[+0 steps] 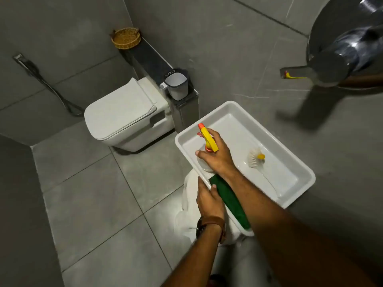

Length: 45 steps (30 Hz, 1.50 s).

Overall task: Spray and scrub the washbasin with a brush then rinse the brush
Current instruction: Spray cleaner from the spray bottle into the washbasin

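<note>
A white rectangular washbasin (294, 160) fills the middle right. My right hand (217, 156) is closed around a spray bottle (209, 139) with a yellow and orange trigger head, held over the basin's left end, nozzle pointing away from me. A brush (256, 157) with white bristles and a yellow hub lies inside the basin, its pale handle running toward the near corner. My left hand (208, 200) grips the basin's near rim beside a green cloth (230, 200) draped over that rim.
A white toilet (122, 112) with its lid down stands to the left. A grey jug (176, 84) and a wicker basket (126, 37) sit on the ledge behind it. A chrome fitting (348, 48) looms at the top right. Grey floor tiles lie below.
</note>
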Motion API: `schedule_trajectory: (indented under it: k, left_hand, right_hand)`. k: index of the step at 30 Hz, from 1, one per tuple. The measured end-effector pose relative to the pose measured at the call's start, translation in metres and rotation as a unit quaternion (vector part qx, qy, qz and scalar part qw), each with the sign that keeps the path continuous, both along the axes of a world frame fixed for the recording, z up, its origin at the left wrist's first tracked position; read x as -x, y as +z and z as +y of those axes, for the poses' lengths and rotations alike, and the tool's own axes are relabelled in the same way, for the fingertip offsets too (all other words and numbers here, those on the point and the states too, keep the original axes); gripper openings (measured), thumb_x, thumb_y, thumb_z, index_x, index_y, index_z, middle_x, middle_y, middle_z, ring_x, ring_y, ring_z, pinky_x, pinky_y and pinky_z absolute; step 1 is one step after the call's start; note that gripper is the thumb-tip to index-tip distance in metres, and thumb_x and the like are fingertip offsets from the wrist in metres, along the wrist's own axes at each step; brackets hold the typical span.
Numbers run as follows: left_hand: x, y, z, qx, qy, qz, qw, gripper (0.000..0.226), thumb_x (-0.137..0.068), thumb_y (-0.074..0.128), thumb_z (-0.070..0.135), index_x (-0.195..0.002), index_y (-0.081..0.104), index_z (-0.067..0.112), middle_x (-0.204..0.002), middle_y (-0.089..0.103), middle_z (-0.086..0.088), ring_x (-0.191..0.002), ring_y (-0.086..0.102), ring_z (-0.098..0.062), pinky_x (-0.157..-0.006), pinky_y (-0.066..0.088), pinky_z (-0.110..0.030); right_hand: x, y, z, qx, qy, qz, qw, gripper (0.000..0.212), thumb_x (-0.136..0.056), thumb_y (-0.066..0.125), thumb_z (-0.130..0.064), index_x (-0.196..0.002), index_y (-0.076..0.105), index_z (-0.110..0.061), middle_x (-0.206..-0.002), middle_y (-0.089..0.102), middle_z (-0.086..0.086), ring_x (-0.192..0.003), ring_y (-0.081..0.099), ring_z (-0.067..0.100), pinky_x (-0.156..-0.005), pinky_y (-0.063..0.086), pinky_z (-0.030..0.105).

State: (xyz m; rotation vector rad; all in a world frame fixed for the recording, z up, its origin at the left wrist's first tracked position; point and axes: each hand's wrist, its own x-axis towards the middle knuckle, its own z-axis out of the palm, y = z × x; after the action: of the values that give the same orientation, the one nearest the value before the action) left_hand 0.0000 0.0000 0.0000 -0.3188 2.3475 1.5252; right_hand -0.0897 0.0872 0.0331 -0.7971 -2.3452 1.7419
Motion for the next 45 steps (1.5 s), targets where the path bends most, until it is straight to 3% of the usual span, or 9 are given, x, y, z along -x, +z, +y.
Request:
schedule_trajectory:
  k: [5,8,11,17,21,28,35,39,45]
  left_hand:
    - [0.006,0.001,-0.003,0.003,-0.002,-0.021,1.0,0.042,-0.099,0.051,0.016,-0.14,0.046,0.021,-0.123,0.066,-0.001,-0.111,0.064,-0.024,-0.1,0.051,-0.035]
    - [0.007,0.008,-0.001,0.041,-0.006,0.003,0.999,0.049,-0.1,0.047,0.013,-0.148,0.037,0.014,-0.146,0.049,-0.005,-0.132,0.05,-0.024,-0.109,0.039,-0.031]
    - [0.006,0.028,0.003,0.033,0.024,0.055,0.998,0.048,-0.104,0.037,0.019,-0.151,0.031,0.013,-0.157,0.034,-0.004,-0.141,0.038,-0.021,-0.113,0.029,-0.025]
    - [-0.002,0.093,0.027,-0.105,0.033,0.009,0.994,0.037,-0.102,0.036,0.043,-0.123,0.061,0.025,-0.125,0.064,0.0,-0.112,0.06,-0.019,-0.097,0.045,-0.03]
    - [-0.027,0.136,0.038,-0.157,-0.036,-0.037,0.986,0.039,-0.097,0.038,0.054,-0.11,0.067,0.032,-0.113,0.07,0.007,-0.099,0.064,-0.009,-0.085,0.048,-0.028]
    - [-0.114,0.192,0.056,-0.076,-0.173,-0.035,0.981,0.047,-0.097,0.041,0.051,-0.092,0.073,0.018,-0.093,0.075,-0.003,-0.086,0.068,-0.024,-0.078,0.055,-0.037]
    - [-0.254,0.215,0.06,-0.052,-0.346,-0.026,0.936,0.037,-0.103,0.036,0.033,-0.079,0.063,0.022,-0.077,0.062,0.009,-0.081,0.061,-0.019,-0.056,0.037,-0.012]
    - [-0.328,0.218,0.055,-0.081,-0.397,-0.066,0.912,0.033,-0.101,0.047,0.023,-0.072,0.063,0.022,-0.074,0.064,0.003,-0.086,0.065,-0.027,-0.069,0.045,-0.029]
    - [-0.405,0.206,0.042,-0.069,-0.512,0.087,0.852,0.03,-0.102,0.038,0.026,-0.104,0.068,0.028,-0.109,0.069,0.0,-0.103,0.063,-0.019,-0.086,0.048,-0.027]
  right_hand:
    - [-0.002,0.001,-0.001,0.022,0.047,0.047,0.998,0.057,-0.093,0.066,-0.005,-0.139,0.06,-0.038,-0.124,0.071,-0.014,-0.088,0.067,0.019,-0.094,0.058,0.028]
    - [-0.02,0.014,-0.001,0.048,0.023,0.072,0.996,0.058,-0.092,0.067,0.001,-0.13,0.061,-0.043,-0.124,0.072,-0.011,-0.074,0.059,0.008,-0.084,0.053,0.018]
    - [-0.044,0.033,-0.002,0.08,-0.031,0.101,0.991,0.057,-0.093,0.066,0.001,-0.136,0.063,-0.037,-0.127,0.073,-0.013,-0.087,0.065,0.007,-0.091,0.054,0.017]
    - [-0.106,0.096,0.003,0.123,-0.14,0.138,0.973,0.033,-0.094,0.07,-0.008,-0.118,0.073,-0.03,-0.117,0.076,-0.021,-0.103,0.073,0.004,-0.091,0.056,0.021]
    - [-0.151,0.142,0.003,0.137,-0.191,0.172,0.957,0.033,-0.094,0.071,-0.012,-0.12,0.072,-0.032,-0.12,0.076,-0.015,-0.111,0.074,0.012,-0.087,0.057,0.017]
    - [-0.255,0.202,0.013,0.019,-0.251,0.202,0.946,0.045,-0.083,0.075,-0.008,-0.117,0.073,-0.036,-0.117,0.076,-0.009,-0.112,0.072,0.011,-0.104,0.056,0.039]
    - [-0.397,0.241,0.024,-0.083,-0.316,0.187,0.926,0.027,-0.085,0.074,-0.026,-0.108,0.072,-0.04,-0.113,0.068,-0.001,-0.105,0.07,0.008,-0.094,0.057,0.04]
    - [-0.477,0.246,0.019,-0.048,-0.375,0.141,0.915,0.023,-0.088,0.067,-0.048,-0.108,0.073,-0.038,-0.104,0.076,-0.016,-0.097,0.073,0.011,-0.085,0.062,0.05]
    - [-0.592,0.248,0.0,-0.038,-0.42,0.132,0.897,0.018,-0.09,0.064,-0.048,-0.106,0.072,-0.051,-0.093,0.072,-0.011,-0.09,0.071,0.019,-0.075,0.064,0.04]
